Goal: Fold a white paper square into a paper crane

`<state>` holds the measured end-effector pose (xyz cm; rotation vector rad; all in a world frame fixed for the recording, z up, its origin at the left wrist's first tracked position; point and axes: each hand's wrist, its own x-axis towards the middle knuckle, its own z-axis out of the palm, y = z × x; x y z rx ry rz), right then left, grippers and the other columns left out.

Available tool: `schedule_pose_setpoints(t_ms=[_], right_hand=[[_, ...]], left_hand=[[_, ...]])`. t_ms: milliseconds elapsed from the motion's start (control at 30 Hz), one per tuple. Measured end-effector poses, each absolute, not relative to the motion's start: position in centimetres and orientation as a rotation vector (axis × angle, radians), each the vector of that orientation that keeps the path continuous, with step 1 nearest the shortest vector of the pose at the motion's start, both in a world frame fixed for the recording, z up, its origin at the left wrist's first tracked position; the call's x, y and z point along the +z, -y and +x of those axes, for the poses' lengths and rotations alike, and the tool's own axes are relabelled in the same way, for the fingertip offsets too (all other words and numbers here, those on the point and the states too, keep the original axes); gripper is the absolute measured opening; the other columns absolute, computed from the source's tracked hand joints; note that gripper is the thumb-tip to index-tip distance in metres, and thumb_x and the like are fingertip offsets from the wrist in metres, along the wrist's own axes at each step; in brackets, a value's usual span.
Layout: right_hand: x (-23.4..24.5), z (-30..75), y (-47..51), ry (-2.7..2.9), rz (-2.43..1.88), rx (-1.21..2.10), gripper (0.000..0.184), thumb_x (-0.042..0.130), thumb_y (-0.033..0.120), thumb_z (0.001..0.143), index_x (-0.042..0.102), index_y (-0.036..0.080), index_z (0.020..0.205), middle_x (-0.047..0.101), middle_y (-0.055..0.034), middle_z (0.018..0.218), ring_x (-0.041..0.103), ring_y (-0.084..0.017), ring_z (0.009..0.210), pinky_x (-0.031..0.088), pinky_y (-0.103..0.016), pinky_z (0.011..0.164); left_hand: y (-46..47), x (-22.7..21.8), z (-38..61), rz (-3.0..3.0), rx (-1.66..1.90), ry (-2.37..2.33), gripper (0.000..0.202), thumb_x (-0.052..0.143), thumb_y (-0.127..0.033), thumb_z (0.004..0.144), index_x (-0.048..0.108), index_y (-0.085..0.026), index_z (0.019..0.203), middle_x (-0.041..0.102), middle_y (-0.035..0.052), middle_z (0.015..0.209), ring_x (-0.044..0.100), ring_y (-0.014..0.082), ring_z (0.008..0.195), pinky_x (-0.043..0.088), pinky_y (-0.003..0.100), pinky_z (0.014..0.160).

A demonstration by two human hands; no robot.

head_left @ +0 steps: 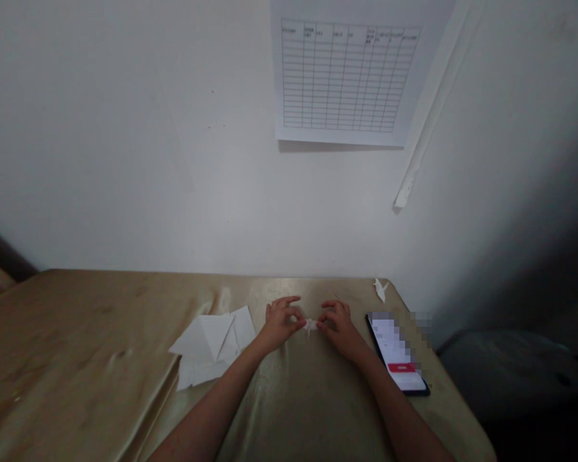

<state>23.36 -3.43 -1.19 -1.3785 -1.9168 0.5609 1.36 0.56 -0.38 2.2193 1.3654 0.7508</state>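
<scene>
Both of my hands rest on a table covered in shiny tan cloth [91,359]. Between them is a small white folded paper piece [311,325]. My left hand [280,322] pinches its left side with thumb and fingertips, index finger stretched forward. My right hand [337,323] pinches its right side, fingers curled. The paper piece sits just above the cloth, mostly hidden by my fingertips.
Several white paper sheets [214,346], one folded, lie left of my left hand. A phone [397,353] with a lit screen lies right of my right hand. A small white paper figure [380,289] stands at the far right corner by the wall. A printed grid sheet [347,77] hangs above.
</scene>
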Motion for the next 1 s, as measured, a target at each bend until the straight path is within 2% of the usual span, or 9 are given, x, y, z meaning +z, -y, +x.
schedule_pose_setpoints(t_ms=[133,267,500,800,1000], right_hand=[[-1.3,23.2,3.4,1.907,-1.347,0.571,0.011,0.065,0.037,0.088,0.068,0.026,0.089,0.052,-0.0060,0.126,0.039,-0.024,0.128,0.032,-0.042,0.113],[-1.5,23.1,3.4,1.896,-1.334,0.577,0.010,0.066,0.034,0.088,0.069,0.026,0.089,0.053,-0.0062,0.125,0.040,-0.024,0.127,0.032,-0.043,0.113],[-1.5,23.1,3.2,1.879,-1.335,0.596,0.011,0.064,0.033,0.089,0.071,0.026,0.083,0.055,-0.0056,0.125,0.039,-0.023,0.128,0.030,-0.045,0.115],[-1.2,22.9,3.3,1.866,-1.339,0.593,0.016,0.064,0.037,0.088,0.074,0.026,0.082,0.056,-0.0064,0.124,0.038,-0.024,0.128,0.030,-0.046,0.116],[-1.3,22.8,3.2,1.846,-1.337,0.615,0.017,0.068,0.041,0.085,0.075,0.026,0.082,0.056,-0.0068,0.124,0.039,-0.024,0.128,0.031,-0.045,0.115]], left_hand=[[-0.3,-0.2,1.7,2.169,0.743,-1.409,0.004,0.075,-0.031,0.079,0.074,-0.027,0.079,0.060,0.0016,0.139,0.046,0.0285,0.134,0.024,0.060,0.116],[0.0,0.0,2.0,2.177,0.712,-1.424,0.006,0.074,-0.034,0.080,0.075,-0.028,0.082,0.059,0.0012,0.140,0.044,0.0299,0.135,0.022,0.064,0.115],[0.3,0.7,2.2,2.196,0.603,-1.432,0.021,0.074,-0.039,0.081,0.075,-0.040,0.102,0.052,-0.0012,0.148,0.037,0.0332,0.141,0.013,0.072,0.113],[0.5,0.8,2.5,2.156,0.652,-1.475,0.007,0.078,-0.035,0.077,0.076,-0.028,0.078,0.054,0.0000,0.146,0.038,0.0333,0.140,0.016,0.070,0.115],[0.6,0.8,2.5,2.158,0.673,-1.477,0.008,0.078,-0.035,0.077,0.076,-0.028,0.076,0.054,0.0007,0.145,0.039,0.0342,0.138,0.015,0.071,0.114]])
